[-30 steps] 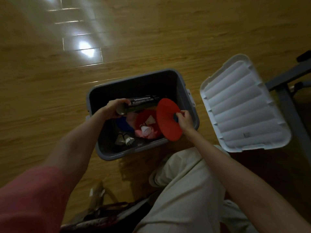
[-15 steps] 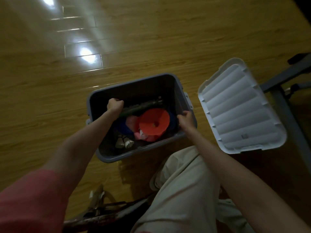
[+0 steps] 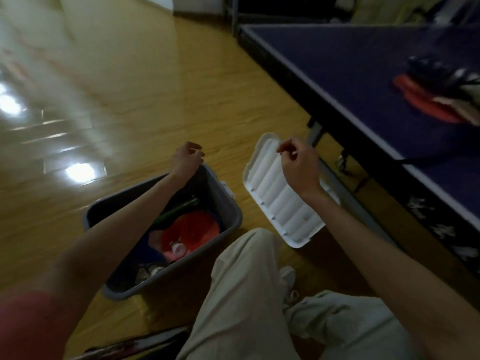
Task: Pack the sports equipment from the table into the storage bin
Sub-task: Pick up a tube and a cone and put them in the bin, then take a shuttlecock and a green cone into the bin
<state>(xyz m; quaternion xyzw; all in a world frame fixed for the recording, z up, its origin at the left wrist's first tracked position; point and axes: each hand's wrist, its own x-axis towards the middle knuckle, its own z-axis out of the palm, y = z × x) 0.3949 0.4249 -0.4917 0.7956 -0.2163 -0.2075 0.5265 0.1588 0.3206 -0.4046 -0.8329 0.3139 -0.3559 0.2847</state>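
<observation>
Storage bin: a grey rectangular plastic storage bin (image 3: 228, 211) is seen standing open on the floor, left of centre, beside the person's bent knee.
Floor: glossy yellow-brown wooden boards (image 3: 130, 87) are shown, with bright light reflections at the far left.
Left hand: the left hand (image 3: 187, 158) is held above the bin's far rim, the forearm crossing over the bin's opening; its fingers (image 3: 194, 146) are loosely curled and nothing is gripped.
Bin contents: a flat red-orange round disc (image 3: 192, 229) is seen lying on top inside the bin, with a dark green tube (image 3: 176, 210) behind it, something blue at its left, and white feathered shuttlecocks (image 3: 153, 271) near the front wall; details are blurred.
Lid: a white ribbed plastic lid (image 3: 275, 201) is seen lying on the floor just right of the bin, apart from it, underside up.
Right hand: the right hand (image 3: 298, 165) is raised over the lid's far end without touching it; the fingers (image 3: 284, 146) are bent with thumb and forefinger tips close together, and nothing is seen held.
Trousers: light beige trousers (image 3: 246, 294) cover the legs at the bottom centre.
Desk: a dark blue table-tennis desk with a white edge line (image 3: 350, 74) fills the upper right.
Remaining equipment: a blurred heap of red, dark and pale items (image 3: 436, 94) is seen lying on the desk near the right edge; what they are cannot be told.
</observation>
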